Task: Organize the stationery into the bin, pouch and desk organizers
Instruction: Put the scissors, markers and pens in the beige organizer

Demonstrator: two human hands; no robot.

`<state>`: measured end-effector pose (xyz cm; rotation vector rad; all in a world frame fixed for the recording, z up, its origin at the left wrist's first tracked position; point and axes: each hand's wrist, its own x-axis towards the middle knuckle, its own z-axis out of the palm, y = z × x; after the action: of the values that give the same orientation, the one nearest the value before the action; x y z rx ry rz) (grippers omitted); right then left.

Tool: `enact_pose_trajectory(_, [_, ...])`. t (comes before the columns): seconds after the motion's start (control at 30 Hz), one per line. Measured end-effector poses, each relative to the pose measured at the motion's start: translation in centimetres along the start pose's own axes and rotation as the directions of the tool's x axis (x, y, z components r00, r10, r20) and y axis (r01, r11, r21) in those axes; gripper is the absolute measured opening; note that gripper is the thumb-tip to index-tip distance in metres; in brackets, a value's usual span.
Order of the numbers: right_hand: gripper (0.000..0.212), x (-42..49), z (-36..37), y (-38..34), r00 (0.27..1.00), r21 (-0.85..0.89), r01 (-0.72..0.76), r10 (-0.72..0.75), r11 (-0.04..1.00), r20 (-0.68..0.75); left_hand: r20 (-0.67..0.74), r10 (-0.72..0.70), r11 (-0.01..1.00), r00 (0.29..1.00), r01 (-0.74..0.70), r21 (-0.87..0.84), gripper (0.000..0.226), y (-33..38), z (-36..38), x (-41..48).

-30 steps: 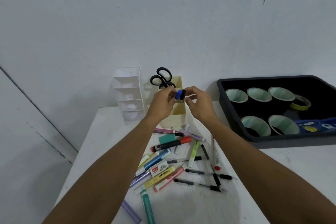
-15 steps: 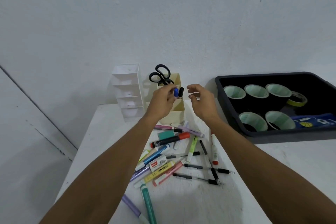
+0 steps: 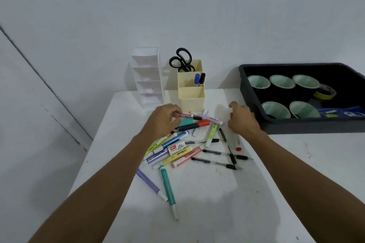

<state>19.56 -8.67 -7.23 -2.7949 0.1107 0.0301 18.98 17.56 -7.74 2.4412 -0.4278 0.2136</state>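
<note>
Two markers, blue marker [image 3: 196, 79] and black marker [image 3: 202, 78], stand caps-up in the middle slot of the cream organizer [image 3: 191, 96] at the far side of the table [image 3: 207, 199]. Scissors [image 3: 182, 59] sit handles-up in its far slot, prob. so they can be grabbed safely. A white tiered organizer [image 3: 147, 77] stands just left of it.

Most stationery is still unsorted, in a loose pile near the cream organizer: highlighters, thin black pens [image 3: 217, 153], a staples box [image 3: 176, 147], a black marker w/ red cap [image 3: 192, 125] and a teal highlighter [image 3: 167, 185] nearest the viewer.

The left hand [image 3: 165, 119] is down on the far-left edge of the pile, fingers curled round the left end of the pink pen [image 3: 186, 115], which still lies across the others. The grip is at the end, likely so the pen can be lifted out w/o dragging its neighbours.

The right hand [image 3: 244, 121] is at the pile's far-right edge, touching or almost touching the dark bin [image 3: 296, 127], fingers curled downward. A bit of red shows at the thumb, but whether it grips anything can't be told.

The bin, far right, already holds tape rolls [image 3: 258, 82] set flat side by side, plus a yellow tape [image 3: 325, 91] and a blue pouch [image 3: 343, 113]. Task looks early: pens and highlighters mostly not yet put away.
</note>
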Motion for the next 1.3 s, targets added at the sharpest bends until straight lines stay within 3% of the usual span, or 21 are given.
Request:
enact_pose_trajectory(0.07, [0.051, 0.0, -0.7, -0.4, 0.994, 0.119, 0.034, -0.02, 0.992, -0.11, 0.141, 0.013, 0.993, 0.99, -0.029, 0.114, 0.027, 0.7, 0.7, -0.3])
enact_pose_trajectory(0.17, [0.047, 0.0, -2.1, -1.6, 0.971, 0.351, 0.112, -0.028, 0.93, -0.237, 0.193, 0.024, 0.975, 0.981, -0.066, 0.212, 0.031, 2.1, 1.9, 0.0])
enact_pose_trajectory(0.37, [0.039, -0.1, -3.9, -3.6, 0.985, 0.763, 0.158, -0.048, 0.627, -0.165, 0.093, 0.044, 0.971, 0.995, -0.065, 0.228, 0.008, 3.1, 2.9, 0.1])
enact_pose_trajectory(0.6, [0.047, 0.4, -3.7, -4.4, 0.986, 0.803, 0.163, -0.077, 0.574, -0.145, 0.196, 0.028, 0.97, 0.98, -0.074, 0.23, 0.015, 2.7, 3.3, 0.3])
enact_pose_trajectory(0.7, [0.032, 0.5, -3.8, -4.7, 0.985, 0.795, 0.171, -0.095, 0.581, -0.142, 0.196, 0.044, 0.979, 0.98, -0.082, 0.189, 0.017, 2.6, 3.6, 0.3])
enact_pose_trajectory(0.87, [0.026, 0.8, -4.4, -4.9, 0.976, 0.797, 0.217, -0.111, 0.563, -0.187, 0.153, -0.059, 0.997, 0.986, 0.068, -0.049, 0.01, 1.6, 1.8, 0.5])
enact_pose_trajectory(0.97, [0.026, 1.1, -5.2, -5.3, 0.966, 0.781, 0.255, -0.129, 0.57, -0.222, 0.056, -0.147, 0.942, 0.988, 0.157, -0.298, 0.014, 1.5, 0.4, 0.9])
enact_pose_trajectory(1.07, [0.028, 1.5, -5.8, -5.8, 0.97, 0.775, 0.243, -0.134, 0.583, -0.204, -0.038, -0.169, 0.892, 0.985, 0.136, -0.43, 0.026, 1.3, -0.5, 1.5])
enact_pose_trajectory(1.3, [0.026, 2.0, -6.9, -7.0, 0.955, 0.772, 0.297, -0.183, 0.562, -0.233, -0.159, -0.192, 0.805, 0.968, 0.063, -0.59, 0.018, 2.4, -2.3, 3.7])
